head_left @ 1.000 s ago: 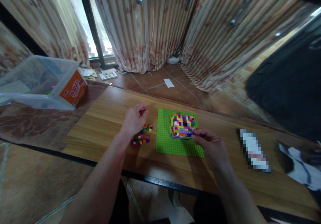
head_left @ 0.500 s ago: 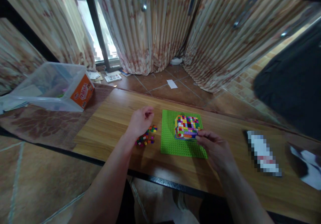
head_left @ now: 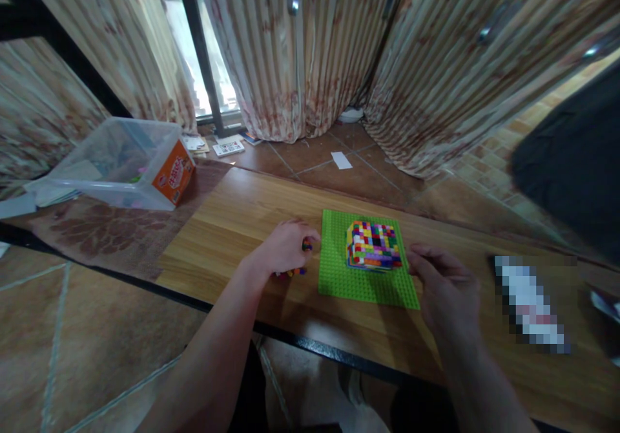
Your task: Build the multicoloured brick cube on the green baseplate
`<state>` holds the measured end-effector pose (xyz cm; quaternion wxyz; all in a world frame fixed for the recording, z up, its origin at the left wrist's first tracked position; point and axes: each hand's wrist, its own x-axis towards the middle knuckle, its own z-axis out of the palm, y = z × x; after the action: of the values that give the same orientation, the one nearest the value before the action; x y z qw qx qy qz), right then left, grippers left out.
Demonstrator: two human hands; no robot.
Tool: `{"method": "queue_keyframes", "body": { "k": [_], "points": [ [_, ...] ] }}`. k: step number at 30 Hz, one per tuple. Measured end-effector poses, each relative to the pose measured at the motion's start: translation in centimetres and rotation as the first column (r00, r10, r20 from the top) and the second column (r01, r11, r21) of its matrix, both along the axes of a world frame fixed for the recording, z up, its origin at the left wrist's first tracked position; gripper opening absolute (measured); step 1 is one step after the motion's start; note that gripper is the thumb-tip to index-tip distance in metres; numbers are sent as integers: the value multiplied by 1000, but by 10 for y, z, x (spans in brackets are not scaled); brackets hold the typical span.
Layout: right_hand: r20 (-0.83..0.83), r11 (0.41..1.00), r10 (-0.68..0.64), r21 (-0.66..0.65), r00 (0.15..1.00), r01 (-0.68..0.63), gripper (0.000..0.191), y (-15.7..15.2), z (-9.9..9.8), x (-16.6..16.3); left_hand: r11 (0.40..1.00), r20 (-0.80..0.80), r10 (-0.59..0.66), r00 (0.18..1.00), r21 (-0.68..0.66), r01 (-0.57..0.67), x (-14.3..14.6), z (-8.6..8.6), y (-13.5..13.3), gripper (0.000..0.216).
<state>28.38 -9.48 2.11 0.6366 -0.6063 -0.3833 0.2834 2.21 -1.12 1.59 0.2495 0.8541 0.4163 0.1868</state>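
A boxy model of small multicoloured building bricks (head_left: 375,244) stands on a green studded baseplate (head_left: 334,284). To the left of the plate, my left hand (head_left: 289,245) reaches over a small pile of loose bricks (head_left: 290,272), partly covering it. Its fingers are curled, with thumb and forefinger brought close together, and bricks show through the loop they form. Just past the plate's right edge is my right hand (head_left: 448,278), apart from the model. Its thumb and forefinger are pinched; anything between them is too small to make out.
A clear plastic bin (head_left: 121,161) with an orange label stands at the left on a patterned cloth (head_left: 116,229). A pixelated flat object (head_left: 530,304) lies on the wooden table (head_left: 223,226) at right. Curtains hang behind; a dark shape (head_left: 571,155) fills the far right.
My right hand has drawn away from the model to the right, off the plate. My left hand has moved right and lower over the loose bricks. The view has shifted slightly.
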Motion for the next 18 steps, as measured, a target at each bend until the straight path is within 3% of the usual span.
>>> {"method": "queue_keyframes", "body": {
  "k": [10,14,18],
  "points": [
    [7,997,-47,57,999,47,15,1,4,-7,1000,6,-8,1000,23,8,-2,-1,-1,31],
    [127,995,-55,87,990,45,13,-1,5,-12,998,174,13,985,-68,-1,-1,7,-3,29],
    [393,983,-2,171,919,-71,5,-6,8,-22,957,448,89,890,-286,48,6,12,-8,24]
  ]
}}
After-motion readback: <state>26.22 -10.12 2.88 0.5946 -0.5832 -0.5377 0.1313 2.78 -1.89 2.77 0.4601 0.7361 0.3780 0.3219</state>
